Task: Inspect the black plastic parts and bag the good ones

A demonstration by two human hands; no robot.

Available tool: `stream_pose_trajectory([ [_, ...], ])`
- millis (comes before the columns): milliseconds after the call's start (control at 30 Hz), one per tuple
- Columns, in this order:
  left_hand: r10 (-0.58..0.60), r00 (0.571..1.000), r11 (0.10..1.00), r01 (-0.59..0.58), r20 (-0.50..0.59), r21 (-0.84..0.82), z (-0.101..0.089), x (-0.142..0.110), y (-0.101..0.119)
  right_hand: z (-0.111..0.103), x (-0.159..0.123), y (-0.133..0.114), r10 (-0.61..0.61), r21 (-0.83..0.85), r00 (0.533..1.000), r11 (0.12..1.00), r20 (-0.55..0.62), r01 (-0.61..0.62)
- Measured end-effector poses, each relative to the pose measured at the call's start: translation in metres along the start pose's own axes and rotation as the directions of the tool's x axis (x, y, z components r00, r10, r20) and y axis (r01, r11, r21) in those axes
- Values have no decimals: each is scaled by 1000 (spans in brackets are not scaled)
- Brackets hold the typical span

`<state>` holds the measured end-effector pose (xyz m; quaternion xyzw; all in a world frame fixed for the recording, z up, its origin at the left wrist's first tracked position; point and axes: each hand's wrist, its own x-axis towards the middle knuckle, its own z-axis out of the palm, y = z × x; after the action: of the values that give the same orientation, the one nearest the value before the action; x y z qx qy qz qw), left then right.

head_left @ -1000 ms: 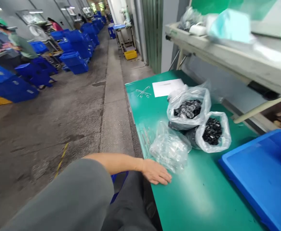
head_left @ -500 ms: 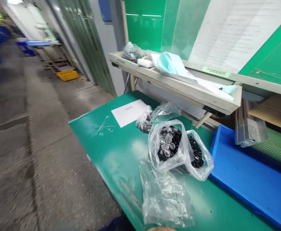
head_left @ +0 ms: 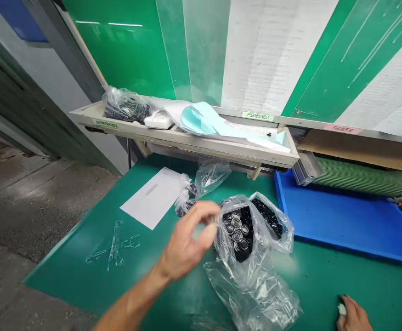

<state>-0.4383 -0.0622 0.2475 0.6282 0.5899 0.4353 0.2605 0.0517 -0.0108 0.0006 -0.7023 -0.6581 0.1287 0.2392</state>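
Observation:
My left hand [head_left: 187,241] is at the left rim of a clear plastic bag [head_left: 259,253], thumb and forefinger closed on its edge. Inside the bag are round black parts with shiny rings [head_left: 237,230]. Behind it to the right, a second clear bag [head_left: 288,230] holds small black pieces [head_left: 268,216]. A crumpled sheet of clear plastic [head_left: 266,299] lies in front. At the lower right edge, my right hand [head_left: 354,315] rests low over the green table with its fingers curled. Something small, dark and pale shows at its fingertips, too small to name.
A white paper sheet [head_left: 154,197], small knotted bags [head_left: 183,204] and thin clear strips [head_left: 114,246] lie on the green table [head_left: 66,271]. A blue tray [head_left: 352,220] sits at the right. Above the back edge hangs a shelf [head_left: 187,140] with papers and a bag.
The view has turned to the right. My left hand has come in and taken hold of the bag's rim, whose mouth is now narrower. My right hand has appeared at the lower right.

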Motion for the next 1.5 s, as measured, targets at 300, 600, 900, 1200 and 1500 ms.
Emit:
stream_pose_trajectory([
  [300, -138, 918, 779, -131, 371, 613, 4, 105, -8, -12, -56, -314, 170, 664, 821, 510, 546, -547],
  [600, -127, 981, 948, 76, 148, 311, -39, 115, -11, -48, 11, -341, -74, 711, 923, 662, 377, -237],
  [900, -337, 940, 925, 341, 56, -168, -80, 82, -3, -56, 83, -399, -285, 824, 938, 566, 196, 0],
  [1200, -286, 908, 857, 386, 306, -343, -87, 43, -32, -30, 82, -385, -296, 766, 911, 642, 287, -33],
  [1500, -183, 914, 951, 258, 361, -170, -92, 59, -21, -39, 56, -392, -138, 728, 887, 633, 440, -263],
])
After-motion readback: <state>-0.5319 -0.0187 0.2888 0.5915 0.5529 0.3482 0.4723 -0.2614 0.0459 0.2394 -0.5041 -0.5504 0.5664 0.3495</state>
